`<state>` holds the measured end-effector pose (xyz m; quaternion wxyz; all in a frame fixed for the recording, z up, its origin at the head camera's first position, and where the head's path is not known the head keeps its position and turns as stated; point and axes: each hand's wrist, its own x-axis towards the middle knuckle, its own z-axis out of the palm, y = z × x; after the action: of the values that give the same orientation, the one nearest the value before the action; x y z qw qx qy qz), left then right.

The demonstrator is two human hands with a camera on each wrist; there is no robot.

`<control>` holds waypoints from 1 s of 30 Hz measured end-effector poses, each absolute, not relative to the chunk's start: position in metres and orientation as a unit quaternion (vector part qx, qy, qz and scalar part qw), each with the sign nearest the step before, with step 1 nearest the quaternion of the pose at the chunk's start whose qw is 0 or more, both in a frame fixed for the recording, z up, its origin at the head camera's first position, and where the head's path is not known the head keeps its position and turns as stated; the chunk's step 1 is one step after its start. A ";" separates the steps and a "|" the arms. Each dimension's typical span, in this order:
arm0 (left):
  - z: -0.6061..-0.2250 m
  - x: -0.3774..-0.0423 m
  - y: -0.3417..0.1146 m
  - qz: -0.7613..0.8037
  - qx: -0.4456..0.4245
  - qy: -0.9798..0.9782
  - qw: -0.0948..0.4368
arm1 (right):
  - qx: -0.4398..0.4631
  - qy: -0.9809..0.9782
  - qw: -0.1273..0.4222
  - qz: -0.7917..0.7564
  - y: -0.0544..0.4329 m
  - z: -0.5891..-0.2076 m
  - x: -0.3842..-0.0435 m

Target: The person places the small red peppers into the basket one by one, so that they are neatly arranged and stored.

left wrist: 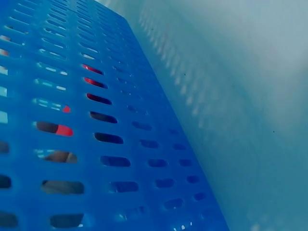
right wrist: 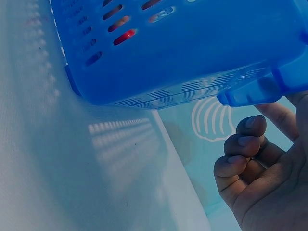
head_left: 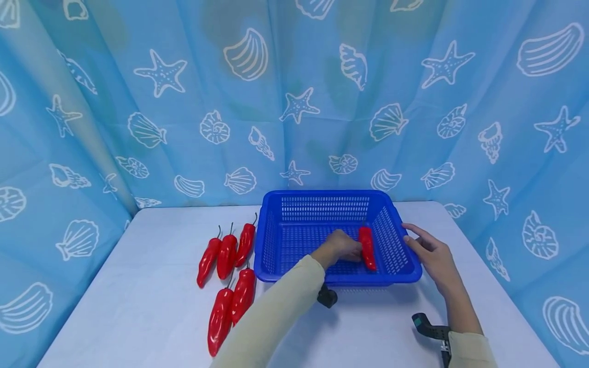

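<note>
A blue slotted plastic basket [head_left: 338,279] stands on the white table. My left hand [head_left: 342,246] reaches inside it and grips a red chili pepper [head_left: 367,249] from its left side; the fingertips are partly hidden. In the left wrist view, bits of red and of the hand show through the slots of the basket wall [left wrist: 115,149]. At the basket's right rim, my right hand [head_left: 432,255] holds the edge between thumb and index finger. The right wrist view shows its other fingers [right wrist: 231,166] curled below the rim, off the basket [right wrist: 192,53].
Several red chili peppers with dark stems lie left of the basket, among them one at the front [head_left: 220,319] and one near the basket wall [head_left: 246,245]. A blue curtain [head_left: 294,143] with white shells and starfish hangs behind and beside the table [head_left: 138,296].
</note>
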<state>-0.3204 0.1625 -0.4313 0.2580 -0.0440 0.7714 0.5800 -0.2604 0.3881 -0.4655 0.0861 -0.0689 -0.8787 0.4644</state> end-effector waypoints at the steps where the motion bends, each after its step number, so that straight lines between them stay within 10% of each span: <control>1: -0.431 -0.320 0.162 0.581 -0.044 0.771 0.257 | -0.069 -0.878 0.085 0.465 0.388 -0.466 -0.261; 30: -0.415 -0.331 0.119 0.664 0.022 0.688 0.294 | -0.067 -0.885 0.094 0.450 0.389 -0.471 -0.262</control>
<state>-0.3307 0.1193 -0.4145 0.2937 0.0219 0.6878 0.6635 -0.2618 0.3890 -0.4706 0.0936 -0.0671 -0.8855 0.4502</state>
